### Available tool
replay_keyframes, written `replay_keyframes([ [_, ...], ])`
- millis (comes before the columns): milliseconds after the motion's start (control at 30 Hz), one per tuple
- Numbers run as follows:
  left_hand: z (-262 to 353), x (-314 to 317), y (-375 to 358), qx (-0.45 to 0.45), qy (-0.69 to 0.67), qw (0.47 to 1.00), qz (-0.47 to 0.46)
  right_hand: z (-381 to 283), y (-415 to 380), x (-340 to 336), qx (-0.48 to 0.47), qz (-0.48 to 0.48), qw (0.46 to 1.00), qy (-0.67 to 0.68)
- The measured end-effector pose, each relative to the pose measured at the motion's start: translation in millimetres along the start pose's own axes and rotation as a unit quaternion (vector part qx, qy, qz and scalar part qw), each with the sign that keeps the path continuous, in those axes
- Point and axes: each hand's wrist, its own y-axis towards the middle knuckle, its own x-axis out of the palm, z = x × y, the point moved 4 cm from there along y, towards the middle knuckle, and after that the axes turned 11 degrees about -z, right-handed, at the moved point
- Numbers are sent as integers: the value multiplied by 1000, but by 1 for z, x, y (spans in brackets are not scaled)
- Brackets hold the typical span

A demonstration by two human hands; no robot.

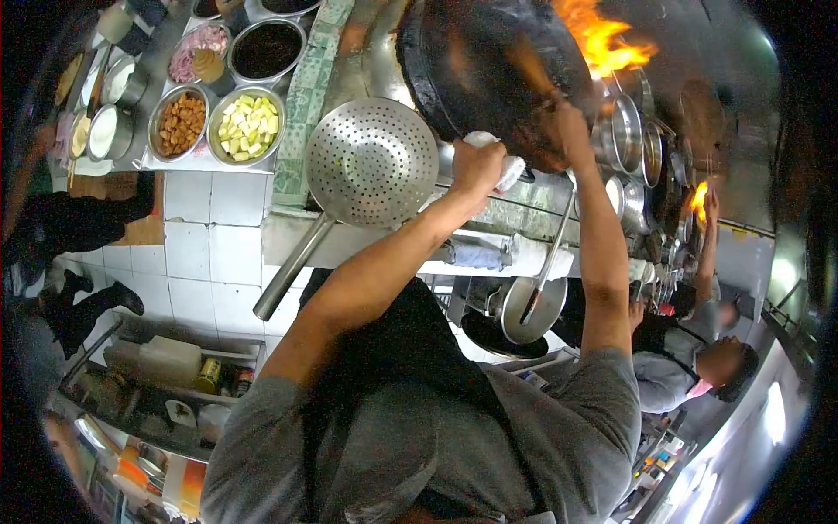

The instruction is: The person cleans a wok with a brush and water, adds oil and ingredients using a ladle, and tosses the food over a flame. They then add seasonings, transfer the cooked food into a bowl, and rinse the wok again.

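A large blackened wok (471,61) is tilted up at the top of the view, its dark inside showing. My left hand (478,170) is closed around a folded white cloth (508,164) at the wok's near edge. My right hand (566,131) is in front of the wok's lower right side, its fingers blurred and partly lost against the dark metal. It looks closed, but I cannot make out what it holds. Left of my left hand, a perforated metal strainer (371,162) lies with its handle pointing down-left. Orange flame (602,39) rises just beyond the wok.
Bowls of cut pale-green vegetable (249,125) and brown chunks (182,124) stand at upper left. A ladle (548,262) rests in a metal pan (534,313) below my right forearm. Several metal pans (621,131) line the stove at right. Another person (690,358) works further right near a second flame.
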Motion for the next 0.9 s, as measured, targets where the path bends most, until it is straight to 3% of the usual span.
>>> replay_keyframes([
  [33,-1,-1,1,-8,21,1000,15,-24,-25,-9,-101,14,995,12],
  [67,0,-2,2,-12,41,999,33,-34,-47,-30,-105,17,994,9],
  [133,2,-2,1,-14,39,999,23,-54,-78,-62,-145,-135,967,159],
  [233,-5,-2,7,2,24,1000,13,17,-49,-82,66,-95,991,-66],
  [267,-2,-1,4,-1,38,999,21,18,-42,-83,64,-91,992,-66],
  [333,1,-1,4,1,53,998,31,14,-43,-103,205,152,963,-81],
  [400,0,-1,3,-1,64,997,37,12,-38,-85,180,141,972,-62],
  [467,8,3,-4,-14,70,997,34,16,-17,-32,84,10,993,-87],
  [500,7,4,-5,-16,65,997,32,10,-30,-32,85,13,993,-85],
  [567,10,4,-5,-11,59,998,32,-23,-62,-36,-106,-57,992,-49],
  [667,8,2,-8,-12,67,997,47,23,-62,-53,-81,-137,987,-24],
  [700,9,3,-7,-15,62,997,45,29,-66,-78,56,-93,989,-103],
  [733,9,3,-6,-18,57,997,45,26,-66,-85,57,-88,989,-102],
  [800,10,2,-5,-13,71,996,51,25,-68,-111,176,148,969,-86],
  [833,9,0,-4,-19,80,995,51,18,-67,-115,154,157,973,-63],
  [900,8,-2,-4,-26,100,994,29,25,-41,-67,104,65,991,-58],
])
